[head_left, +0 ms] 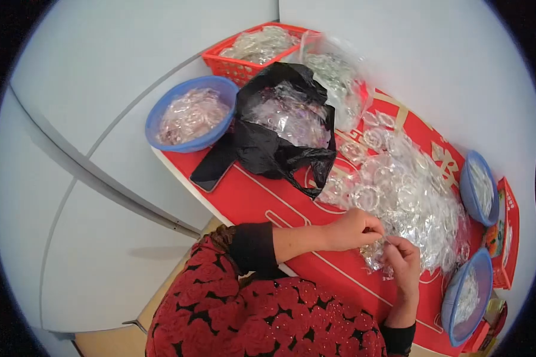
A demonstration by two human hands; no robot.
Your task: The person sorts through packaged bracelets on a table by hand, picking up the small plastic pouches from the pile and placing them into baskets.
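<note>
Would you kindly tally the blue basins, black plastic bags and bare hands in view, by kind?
Blue basins: 3
Black plastic bag: 1
Bare hands: 2
Total: 6
The clear plastic packets overlap too much to count.

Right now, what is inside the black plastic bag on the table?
The black plastic bag gapes open on a heap of shiny, clear packets, some purplish-tinted. Whatever lies deeper is covered by the top packets and the bag's crumpled sides.
</note>
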